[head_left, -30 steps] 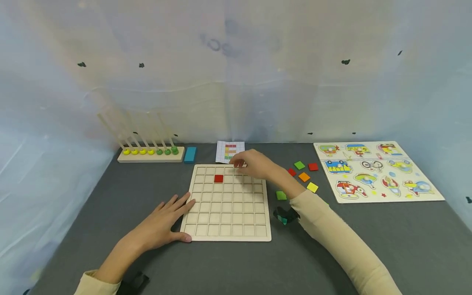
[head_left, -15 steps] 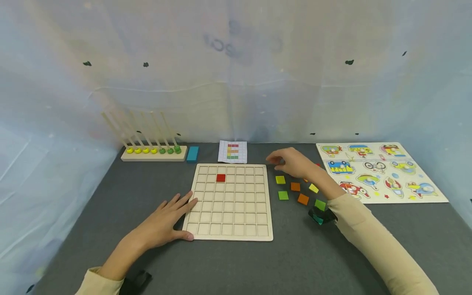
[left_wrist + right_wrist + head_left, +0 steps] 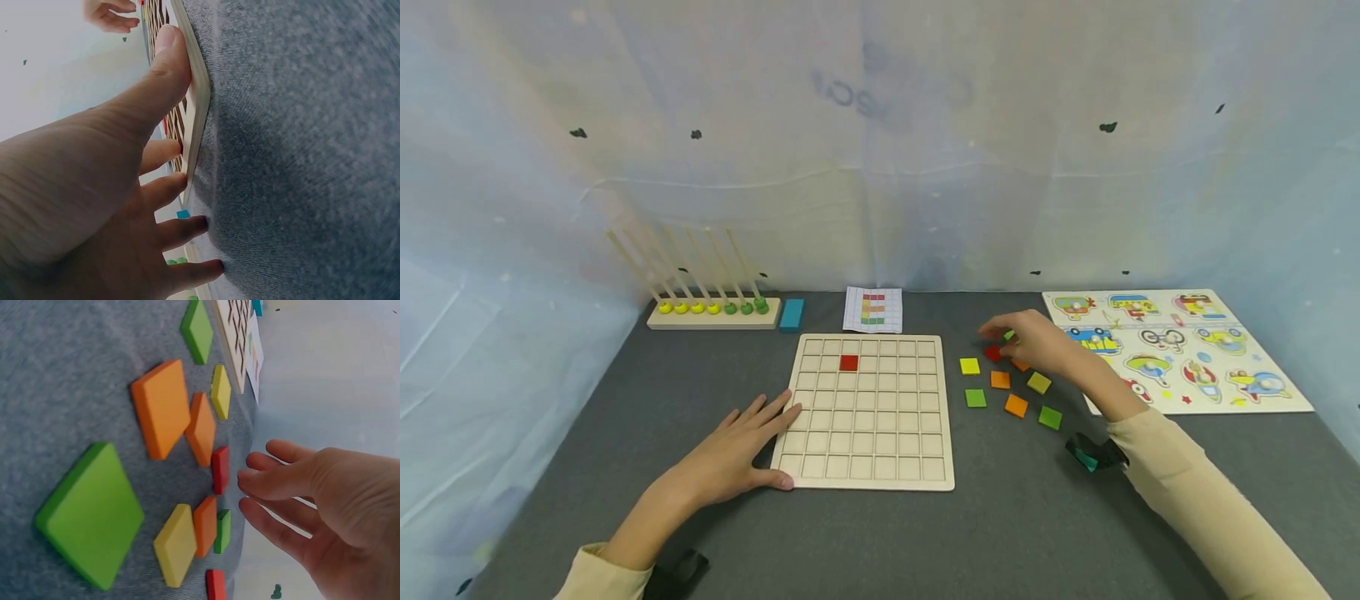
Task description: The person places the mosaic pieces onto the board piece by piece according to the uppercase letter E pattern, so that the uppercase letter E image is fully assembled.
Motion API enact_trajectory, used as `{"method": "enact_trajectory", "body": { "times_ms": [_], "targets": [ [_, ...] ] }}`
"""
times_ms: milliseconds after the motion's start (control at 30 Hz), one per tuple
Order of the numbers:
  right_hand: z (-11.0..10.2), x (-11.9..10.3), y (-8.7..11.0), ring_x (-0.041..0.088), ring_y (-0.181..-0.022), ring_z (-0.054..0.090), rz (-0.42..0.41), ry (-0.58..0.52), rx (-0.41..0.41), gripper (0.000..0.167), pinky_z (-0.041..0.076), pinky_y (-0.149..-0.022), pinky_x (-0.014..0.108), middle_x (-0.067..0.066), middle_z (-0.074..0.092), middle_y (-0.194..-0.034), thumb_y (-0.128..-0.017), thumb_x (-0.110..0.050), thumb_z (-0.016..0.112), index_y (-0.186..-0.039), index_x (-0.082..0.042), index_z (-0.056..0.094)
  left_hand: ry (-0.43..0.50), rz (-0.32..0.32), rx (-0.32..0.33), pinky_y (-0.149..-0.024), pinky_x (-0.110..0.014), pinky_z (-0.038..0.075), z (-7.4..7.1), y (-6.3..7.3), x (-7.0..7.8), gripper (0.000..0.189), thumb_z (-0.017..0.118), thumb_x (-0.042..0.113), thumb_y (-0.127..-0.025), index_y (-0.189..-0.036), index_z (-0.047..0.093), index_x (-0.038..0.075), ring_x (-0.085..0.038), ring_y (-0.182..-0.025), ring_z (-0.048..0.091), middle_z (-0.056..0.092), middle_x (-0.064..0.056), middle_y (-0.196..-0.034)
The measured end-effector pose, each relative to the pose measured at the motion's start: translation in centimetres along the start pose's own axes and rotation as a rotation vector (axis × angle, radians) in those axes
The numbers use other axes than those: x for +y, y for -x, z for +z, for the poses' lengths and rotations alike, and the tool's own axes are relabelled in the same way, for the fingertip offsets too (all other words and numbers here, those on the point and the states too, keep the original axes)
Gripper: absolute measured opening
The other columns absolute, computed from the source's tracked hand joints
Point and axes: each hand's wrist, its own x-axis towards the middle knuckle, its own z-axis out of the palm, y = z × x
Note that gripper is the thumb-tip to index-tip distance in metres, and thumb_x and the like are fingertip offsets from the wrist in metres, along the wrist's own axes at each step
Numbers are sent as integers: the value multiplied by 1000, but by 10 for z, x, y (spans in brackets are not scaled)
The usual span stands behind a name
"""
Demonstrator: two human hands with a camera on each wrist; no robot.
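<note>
Tiles [image 3: 1000, 380] could be disturbed, being closely spaced, by the right hand [image 3: 1032, 340], its fingers loosely curved and empty; grid board [image 3: 886, 421] is touched by the left hand [image 3: 737, 450], fingers spread.

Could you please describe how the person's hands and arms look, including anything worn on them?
The left hand and right hand wear no gloves. The left sleeve and right sleeve are plain beige. A black device shows at the left wrist; another, with a teal patch, at the right.

The gridded board [image 3: 864, 421] looks like smooth matt wood, the square tiles [image 3: 94, 515] smooth painted wood, the worktop [image 3: 880, 546] rough-textured matt cloth.
</note>
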Motion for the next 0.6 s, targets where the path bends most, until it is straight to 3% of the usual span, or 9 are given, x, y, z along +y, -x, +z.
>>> {"method": "enact_trajectory", "body": {
  "times_ms": [167, 600],
  "targets": [
    [6, 4, -1, 34, -109, 62, -10, -2, -18, 42, 54, -83, 45, 16, 68, -117, -84, 19, 57, -121, 1, 67, 0, -4, 5, -106, -72, 21, -1, 1, -1, 96, 70, 59, -77, -154, 34, 12, -49, -143, 21, 24, -16, -160],
    [7, 4, -4, 29, -97, 66, -18, 18, 4, 35, 55, -82, 45, 11, 71, -104, -83, 12, 69, -116, 0, 70, 4, -3, 4, -106, -72, 20, 0, 1, 0, 97, 69, 60, -77, -154, 34, 13, -49, -143, 21, 23, -15, -160]
  ]
}}
